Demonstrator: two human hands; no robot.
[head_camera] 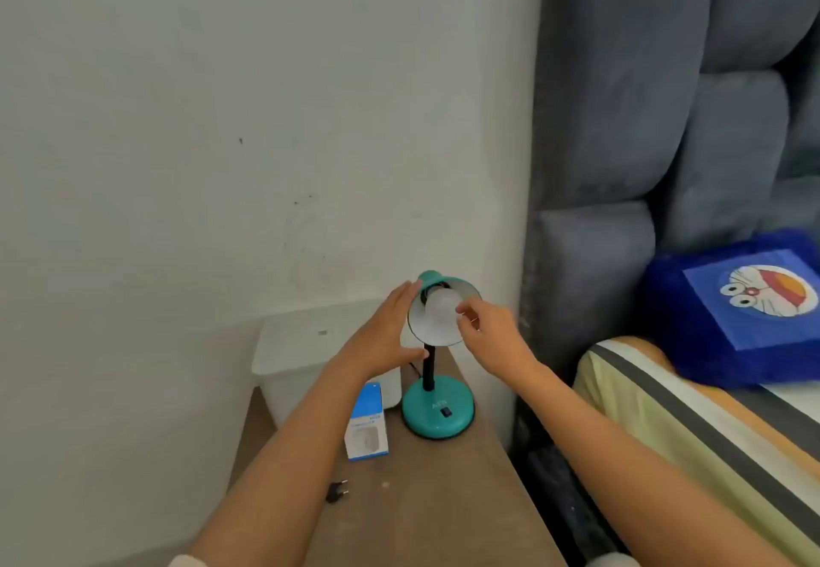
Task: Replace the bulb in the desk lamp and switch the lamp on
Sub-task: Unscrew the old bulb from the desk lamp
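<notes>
Right hand [488, 336] had its grip pinched on the frosted bulb [440, 310], fingertips [463, 313] touching the bulb's right side; the bulb sat inside the lamp shade [437, 331], base toward the socket at the shade's back. Whether it was fully seated could not be told. Left hand [381, 336] was spread wide, fingers along the shade's left rim and thumb below near the black stem [428, 367], cupping the shade without closing on it. The shade was tilted up, its white inside facing the camera. The teal desk lamp stood on its round base [437, 411] at the far right of the brown desk [426, 504], a black rocker switch [445, 411] on the base's front. Just left of the base lay a blue-and-white bulb box [367, 427], with a white object [390, 391] behind it, partly hidden. A black two-pin plug [337, 491] lay loose on the desk nearer the camera. A white lidded bin [301, 362] stood against the wall beyond the desk. To the right, a bed with a grey padded headboard [643, 123], striped sheet [674, 424] and blue cartoon cushion [736, 304].
</notes>
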